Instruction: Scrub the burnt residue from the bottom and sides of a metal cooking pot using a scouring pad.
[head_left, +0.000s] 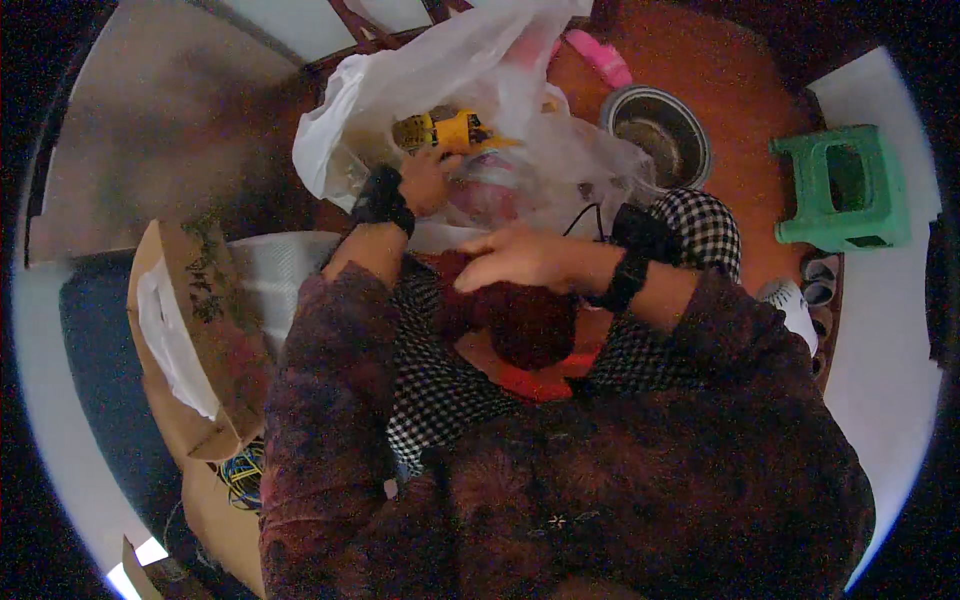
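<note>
A large translucent white plastic bag (442, 71) lies wide-mouthed in front of my knees. My left hand (429, 180) is inside its mouth, fingertips beside a yellow item (454, 129) with dark print. Whether the fingers grip anything is unclear. Next to that hand is a clear-wrapped reddish packet (487, 191). Nearer to my body, my right hand (536, 259) hovers with thumb and fingers apart and nothing visible in them. Below it is a dark maroon, rounded thing (532, 330) between my legs, too dark to identify. Black bands circle both wrists.
On the reddish floor stand a metal pot (656, 142) and a green plastic stool (847, 187). A pink fluffy object (600, 56) lies behind the bag. To my left are an opened cardboard box (225, 352) and coiled blue-yellow wires (244, 480). Shoes (819, 281) line the right wall.
</note>
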